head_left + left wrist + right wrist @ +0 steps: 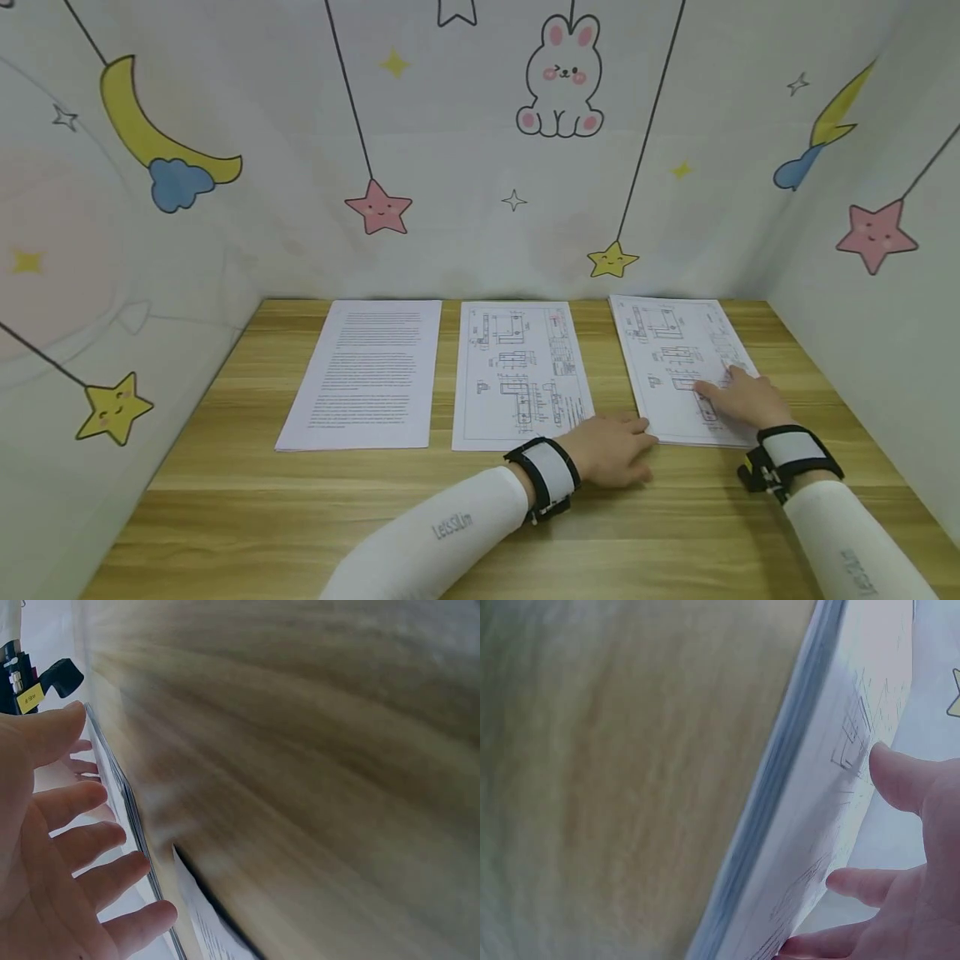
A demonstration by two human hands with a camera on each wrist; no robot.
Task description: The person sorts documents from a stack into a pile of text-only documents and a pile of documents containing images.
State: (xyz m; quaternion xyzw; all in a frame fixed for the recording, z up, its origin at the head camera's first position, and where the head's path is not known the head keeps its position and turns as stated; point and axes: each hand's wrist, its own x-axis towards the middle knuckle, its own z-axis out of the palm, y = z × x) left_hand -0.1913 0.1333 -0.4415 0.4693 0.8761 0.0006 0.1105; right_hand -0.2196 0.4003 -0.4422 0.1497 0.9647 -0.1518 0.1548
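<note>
A stack of printed technical drawings (645, 367) lies at the right of the table, and my right hand (750, 400) rests on its near right part, thumb and fingertips touching the top sheet. In the right wrist view the stack's edge (769, 780) shows several layers of paper under that hand's spread fingers (866, 885). My left hand (611, 450) is by the stack's near left corner, palm turned toward it, fingers loosely extended and holding nothing. It overlaps the lower right corner of a middle drawing sheet (480, 375) in the head view.
To the left lies a pile of text pages (375, 375). All three paper piles sit in a row on the wooden table (247, 517). A white cloth wall (465, 150) with cartoon stars, a moon and a rabbit closes off the back and sides.
</note>
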